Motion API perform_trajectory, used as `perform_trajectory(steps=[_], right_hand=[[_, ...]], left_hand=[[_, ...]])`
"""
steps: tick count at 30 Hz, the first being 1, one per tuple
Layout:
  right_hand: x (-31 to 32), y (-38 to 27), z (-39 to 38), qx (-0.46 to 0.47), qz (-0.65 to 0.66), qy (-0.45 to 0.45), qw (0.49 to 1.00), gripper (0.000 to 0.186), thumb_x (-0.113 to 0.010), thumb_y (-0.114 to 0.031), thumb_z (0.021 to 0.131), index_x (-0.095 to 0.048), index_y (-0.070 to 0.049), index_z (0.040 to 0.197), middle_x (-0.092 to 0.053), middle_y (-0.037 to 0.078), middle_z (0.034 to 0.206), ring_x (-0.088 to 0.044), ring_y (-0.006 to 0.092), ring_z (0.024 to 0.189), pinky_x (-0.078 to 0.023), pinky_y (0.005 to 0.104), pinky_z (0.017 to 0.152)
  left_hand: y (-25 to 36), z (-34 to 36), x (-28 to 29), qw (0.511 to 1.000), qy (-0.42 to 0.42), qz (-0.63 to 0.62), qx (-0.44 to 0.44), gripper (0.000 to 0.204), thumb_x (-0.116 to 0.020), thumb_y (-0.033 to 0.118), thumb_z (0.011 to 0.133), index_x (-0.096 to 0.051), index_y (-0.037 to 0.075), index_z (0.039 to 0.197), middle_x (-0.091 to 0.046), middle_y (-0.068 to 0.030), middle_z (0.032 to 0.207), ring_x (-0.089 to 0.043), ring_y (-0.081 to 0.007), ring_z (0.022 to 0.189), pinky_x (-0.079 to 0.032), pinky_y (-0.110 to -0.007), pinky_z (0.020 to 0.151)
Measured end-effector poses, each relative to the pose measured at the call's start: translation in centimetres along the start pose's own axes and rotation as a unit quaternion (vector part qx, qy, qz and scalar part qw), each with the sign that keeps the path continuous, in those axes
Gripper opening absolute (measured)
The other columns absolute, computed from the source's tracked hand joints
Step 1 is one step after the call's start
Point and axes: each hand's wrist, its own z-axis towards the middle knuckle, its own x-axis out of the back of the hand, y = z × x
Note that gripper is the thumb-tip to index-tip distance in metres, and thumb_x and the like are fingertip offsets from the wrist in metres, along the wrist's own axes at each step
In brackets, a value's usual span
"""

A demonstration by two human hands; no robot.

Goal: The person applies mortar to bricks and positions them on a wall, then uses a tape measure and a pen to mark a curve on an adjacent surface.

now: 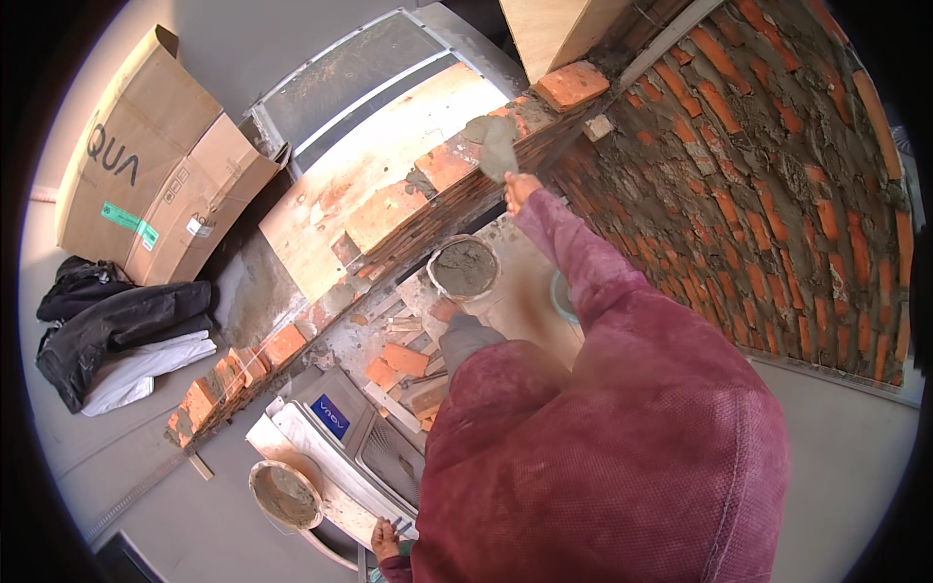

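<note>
My right hand [520,189] reaches forward on a maroon sleeve and grips a trowel [501,146]. Its mortar-coated blade rests on top of a low brick wall [428,199], over a patch of wet grey mortar. My left hand [445,309], on a grey cuff, holds a round pan of grey mortar [465,267] by its near rim, just below the wall. A single orange brick [571,84] sits at the wall's far end.
A tall brick wall smeared with mortar [777,175] curves on the right. Loose bricks [403,360] lie below the pan, and another mortar bowl [284,494] sits near a hand [386,537] at the lower edge. Flattened cardboard boxes [146,165] and dark clothes [117,330] lie to the left.
</note>
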Motion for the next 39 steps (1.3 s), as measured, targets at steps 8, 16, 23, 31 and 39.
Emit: perform_trajectory(steps=[8,16,23,31,39], right_hand=[[4.4,-1.5,-6.1,-0.038,0.16,0.108,0.98,0.036,-0.048,-0.039,0.103,-0.056,-0.007,0.089,-0.05,0.003,0.06,-0.047,0.0176,0.047,-0.038,0.0349,0.041],[14.7,-8.3,7.3,-0.03,0.427,-0.01,0.904,0.05,-0.033,-0.038,0.105,-0.056,0.006,0.099,-0.052,0.005,0.066,-0.048,0.0165,0.05,-0.038,0.0311,0.042],[16.6,-2.0,8.1,-0.103,0.167,-0.1,0.976,0.04,-0.046,-0.03,0.103,-0.059,0.008,0.104,-0.051,0.004,0.062,-0.046,0.0126,0.045,-0.035,0.0287,0.039],[13.7,-8.9,-5.8,0.111,-0.492,0.363,0.784,0.029,-0.059,-0.02,0.092,-0.054,-0.004,0.116,-0.067,0.028,0.109,-0.064,0.0478,0.103,-0.05,0.0554,0.09],[20.9,-9.9,-1.4,0.007,-0.138,0.227,0.964,0.018,-0.069,-0.021,0.09,-0.063,-0.004,0.092,-0.059,0.004,0.069,-0.055,0.0129,0.055,-0.042,0.0323,0.049]], left_hand=[[11.6,-3.5,-5.2,0.985,0.17,-0.024,-0.016,0.048,-0.062,0.033,0.101,-0.056,0.005,0.14,-0.066,-0.0087,0.124,-0.065,-0.0153,0.102,-0.049,-0.026,0.078],[11.7,-0.6,-4.6,0.988,0.108,0.072,0.083,0.046,-0.063,0.032,0.101,-0.057,0.004,0.138,-0.067,-0.0076,0.121,-0.065,-0.0143,0.099,-0.049,-0.026,0.076],[16.4,5.2,-6.5,0.989,0.05,0.121,0.065,0.045,-0.063,0.031,0.101,-0.058,0.004,0.137,-0.067,-0.0067,0.119,-0.064,-0.0134,0.097,-0.048,-0.025,0.074],[18.5,10.8,-8.0,0.99,0.008,0.136,0.048,0.044,-0.064,0.03,0.1,-0.059,0.003,0.135,-0.067,-0.0057,0.116,-0.064,-0.0124,0.094,-0.047,-0.024,0.071],[22.5,14.6,-6.4,0.982,-0.02,0.185,0.04,0.043,-0.064,0.028,0.1,-0.06,0.003,0.134,-0.067,-0.0047,0.112,-0.063,-0.0113,0.091,-0.047,-0.023,0.069]])
